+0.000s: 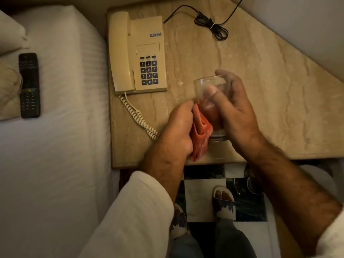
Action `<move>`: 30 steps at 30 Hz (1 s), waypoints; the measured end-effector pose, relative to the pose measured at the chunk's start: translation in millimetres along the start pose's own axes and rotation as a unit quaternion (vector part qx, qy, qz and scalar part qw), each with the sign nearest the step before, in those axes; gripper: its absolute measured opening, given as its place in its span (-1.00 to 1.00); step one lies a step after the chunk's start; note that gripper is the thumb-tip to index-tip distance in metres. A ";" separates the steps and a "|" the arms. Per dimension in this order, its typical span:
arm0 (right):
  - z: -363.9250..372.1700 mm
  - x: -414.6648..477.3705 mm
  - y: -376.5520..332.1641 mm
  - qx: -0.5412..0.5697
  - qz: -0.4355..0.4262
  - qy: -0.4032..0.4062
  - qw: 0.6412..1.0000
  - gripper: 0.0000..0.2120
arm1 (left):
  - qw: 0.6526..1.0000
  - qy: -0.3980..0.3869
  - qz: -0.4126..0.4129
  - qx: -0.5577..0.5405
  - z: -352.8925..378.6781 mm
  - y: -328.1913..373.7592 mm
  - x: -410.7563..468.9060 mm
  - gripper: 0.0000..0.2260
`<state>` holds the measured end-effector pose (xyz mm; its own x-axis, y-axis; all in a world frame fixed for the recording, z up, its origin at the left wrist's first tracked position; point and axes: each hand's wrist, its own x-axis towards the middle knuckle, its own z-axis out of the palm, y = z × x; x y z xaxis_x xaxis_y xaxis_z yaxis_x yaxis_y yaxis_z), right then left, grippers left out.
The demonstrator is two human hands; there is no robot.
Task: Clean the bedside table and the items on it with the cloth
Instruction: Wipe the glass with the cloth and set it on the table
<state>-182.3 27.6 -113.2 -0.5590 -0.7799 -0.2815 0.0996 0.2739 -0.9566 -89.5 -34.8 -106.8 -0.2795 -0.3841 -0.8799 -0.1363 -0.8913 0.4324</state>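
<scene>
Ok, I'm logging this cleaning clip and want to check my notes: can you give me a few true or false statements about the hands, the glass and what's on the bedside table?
1. The right hand holds the glass. True.
2. The left hand grips a blue sponge. False: it grips an orange cloth, pressed against the glass.
3. The phone has its handset off the cradle. False: the handset rests on it.
4. The remote lies on the bed, not on the table. True.
5. A bundled black cable lies on the table. True.
</scene>
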 end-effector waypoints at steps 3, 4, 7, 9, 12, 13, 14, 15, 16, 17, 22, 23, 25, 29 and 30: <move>7.4 7.5 -9.0 -0.023 -0.051 -0.018 0.998 -0.34 | 0.993 0.012 0.096 -0.061 -1.2 0.9 -1.4 -0.66; 9.5 13.5 -13.4 -0.016 -0.055 -0.014 0.998 -0.31 | 0.988 0.023 0.149 -0.040 -4.1 -3.1 -4.7 -0.72; 13.4 32.5 -23.8 -0.036 -0.075 -0.002 0.997 -0.23 | 0.915 0.149 0.348 0.138 -21.3 -16.8 -13.0 -0.77; 12.7 46.0 -27.6 -0.064 -0.097 0.003 0.993 -0.19 | 0.789 0.261 0.449 0.329 -39.1 -29.6 -6.2 -0.67; 14.9 66.9 -31.5 -0.079 -0.114 0.018 0.990 -0.18 | 0.615 0.282 0.358 0.643 -52.6 -55.1 11.5 -0.46; 16.8 74.3 -31.9 -0.088 -0.119 0.023 0.989 -0.18 | 0.601 0.263 0.303 0.691 -52.6 -62.4 15.7 -0.40; 18.7 81.3 -31.6 -0.097 -0.125 0.025 0.987 -0.18 | 0.598 0.246 0.267 0.715 -52.1 -69.0 19.1 -0.33; 21.1 87.5 -31.1 -0.105 -0.132 0.023 0.985 -0.18 | 0.594 0.237 0.253 0.726 -51.5 -75.5 21.9 -0.27; 23.3 93.3 -30.7 -0.111 -0.137 0.019 0.984 -0.18 | 0.588 0.238 0.253 0.730 -50.5 -80.3 24.8 -0.23; 26.5 98.3 -29.9 -0.114 -0.140 0.013 0.983 -0.19 | 0.584 0.244 0.257 0.730 -49.9 -83.5 27.5 -0.20; 42.1 112.6 -26.1 -0.144 -0.135 -0.009 0.980 -0.22 | 0.588 0.258 0.254 0.723 -44.3 -88.6 35.8 -0.16; 44.4 114.6 -24.8 -0.148 -0.135 -0.010 0.980 -0.22 | 0.591 0.257 0.251 0.722 -43.8 -88.9 36.6 -0.16; 46.2 117.1 -22.0 -0.149 -0.136 -0.012 0.979 -0.23 | 0.595 0.260 0.248 0.720 -43.4 -90.6 37.6 -0.17; 47.7 120.8 -15.6 -0.149 -0.143 -0.017 0.978 -0.23 | 0.598 0.280 0.239 0.712 -39.1 -92.4 40.8 -0.16; 48.5 122.0 -13.8 -0.151 -0.147 -0.016 0.977 -0.22 | 0.598 0.286 0.237 0.711 -37.6 -92.8 42.6 -0.16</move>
<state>-211.9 -98.6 -138.0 -0.4999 -0.8661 -0.0048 -0.3118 0.1851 -0.9319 -53.1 22.4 -191.8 -0.2918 -0.8939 -0.3403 -0.9537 0.2989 0.0326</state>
